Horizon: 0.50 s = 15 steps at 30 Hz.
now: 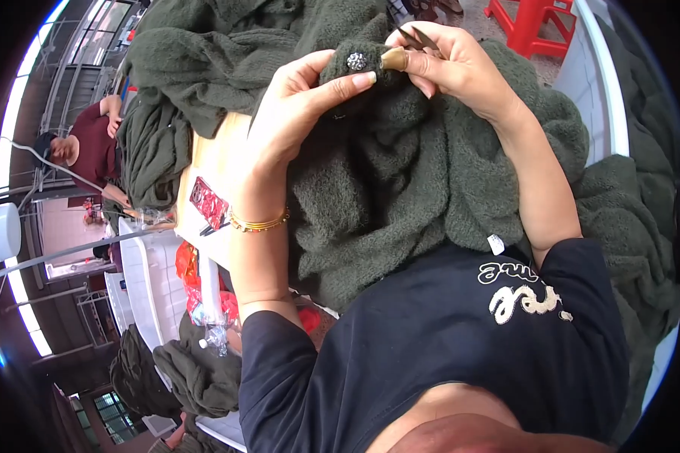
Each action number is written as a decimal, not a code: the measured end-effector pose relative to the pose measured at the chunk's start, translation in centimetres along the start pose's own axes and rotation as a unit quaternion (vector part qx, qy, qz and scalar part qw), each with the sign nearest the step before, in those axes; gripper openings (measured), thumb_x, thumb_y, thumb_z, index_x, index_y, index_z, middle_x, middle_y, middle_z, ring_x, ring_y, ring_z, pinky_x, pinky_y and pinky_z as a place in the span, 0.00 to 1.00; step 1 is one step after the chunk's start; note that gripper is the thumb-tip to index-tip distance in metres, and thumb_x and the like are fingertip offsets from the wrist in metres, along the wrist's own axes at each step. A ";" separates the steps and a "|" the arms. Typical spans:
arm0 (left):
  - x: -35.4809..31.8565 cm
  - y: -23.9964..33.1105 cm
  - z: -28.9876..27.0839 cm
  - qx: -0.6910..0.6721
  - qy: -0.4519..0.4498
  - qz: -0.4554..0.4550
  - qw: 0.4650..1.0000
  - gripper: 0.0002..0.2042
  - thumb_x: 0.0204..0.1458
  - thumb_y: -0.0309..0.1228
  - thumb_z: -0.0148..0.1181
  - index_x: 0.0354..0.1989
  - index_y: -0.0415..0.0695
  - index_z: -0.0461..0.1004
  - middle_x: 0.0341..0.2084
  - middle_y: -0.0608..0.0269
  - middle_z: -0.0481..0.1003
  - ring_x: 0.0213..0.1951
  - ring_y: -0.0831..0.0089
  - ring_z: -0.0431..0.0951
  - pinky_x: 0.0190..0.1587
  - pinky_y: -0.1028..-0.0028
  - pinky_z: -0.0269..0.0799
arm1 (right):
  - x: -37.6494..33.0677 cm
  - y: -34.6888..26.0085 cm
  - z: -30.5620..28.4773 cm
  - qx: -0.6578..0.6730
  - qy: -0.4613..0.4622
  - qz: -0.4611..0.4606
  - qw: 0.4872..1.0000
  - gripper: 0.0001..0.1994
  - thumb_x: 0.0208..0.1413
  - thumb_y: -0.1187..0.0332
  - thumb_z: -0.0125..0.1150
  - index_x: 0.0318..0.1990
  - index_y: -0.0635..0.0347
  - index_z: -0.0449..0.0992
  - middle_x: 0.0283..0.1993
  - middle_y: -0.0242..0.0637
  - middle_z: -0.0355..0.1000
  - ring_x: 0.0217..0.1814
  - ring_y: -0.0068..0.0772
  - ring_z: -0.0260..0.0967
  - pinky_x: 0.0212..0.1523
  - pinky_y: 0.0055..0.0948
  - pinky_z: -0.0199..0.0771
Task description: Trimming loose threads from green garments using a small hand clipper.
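Note:
A fuzzy dark green knit garment (pixel 363 189) lies across my lap and rises to both hands. My left hand (pixel 291 106) pinches a fold of it, thumb on top, beside a round, sparkling button (pixel 357 61). From the right, my right hand (pixel 461 72) meets the same fold, its thumb in a tan finger cover (pixel 394 59) close to the button. Dark pointed blades, apart at the tips, stick up from its curled fingers; they look like thread snips (pixel 425 39). Any needle or thread is too small to make out.
More green knits (pixel 204 60) are heaped over the wooden table (pixel 219 143). A red patterned packet (pixel 208 202) lies by my left forearm. A white bin wall (pixel 608 83) and red stool (pixel 533 26) stand right; a clear bottle (pixel 216 338) and another person (pixel 91 143) are left.

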State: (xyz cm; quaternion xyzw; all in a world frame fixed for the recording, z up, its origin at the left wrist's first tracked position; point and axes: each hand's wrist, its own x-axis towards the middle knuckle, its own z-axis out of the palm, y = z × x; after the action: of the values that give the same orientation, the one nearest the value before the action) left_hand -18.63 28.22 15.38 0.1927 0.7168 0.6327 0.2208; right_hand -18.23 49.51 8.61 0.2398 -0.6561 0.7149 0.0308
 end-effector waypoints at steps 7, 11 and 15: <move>-0.3 -3.3 -0.6 -0.045 0.058 0.039 0.997 0.08 0.55 0.30 0.60 0.40 0.41 0.77 0.33 0.76 0.76 0.36 0.90 0.69 0.42 0.87 0.62 | -0.6 1.4 -0.8 0.042 0.003 0.042 0.998 0.11 0.60 0.59 0.57 0.42 0.56 0.74 0.19 0.18 0.61 0.17 0.05 0.51 0.16 0.10 0.43; -0.9 -2.8 -0.9 0.043 0.084 0.078 0.992 0.11 0.59 0.35 0.56 0.39 0.38 0.77 0.31 0.78 0.72 0.35 0.90 0.66 0.40 0.86 0.60 | -0.2 0.4 -0.8 0.083 0.048 0.061 0.994 0.12 0.59 0.61 0.58 0.41 0.60 0.75 0.22 0.23 0.65 0.19 0.10 0.56 0.19 0.13 0.52; -1.6 -1.9 -0.8 0.102 0.128 0.129 0.978 0.16 0.62 0.39 0.52 0.39 0.36 0.76 0.28 0.79 0.69 0.33 0.89 0.62 0.37 0.84 0.58 | -0.4 -0.7 -1.6 0.155 0.125 0.056 0.978 0.09 0.60 0.63 0.58 0.40 0.59 0.73 0.18 0.23 0.63 0.14 0.11 0.52 0.15 0.13 0.48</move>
State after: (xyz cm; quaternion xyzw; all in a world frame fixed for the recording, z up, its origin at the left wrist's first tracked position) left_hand -17.74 26.38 13.65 0.2226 0.7691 0.5987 0.0222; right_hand -18.09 51.26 9.10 0.1132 -0.5410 0.8327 0.0347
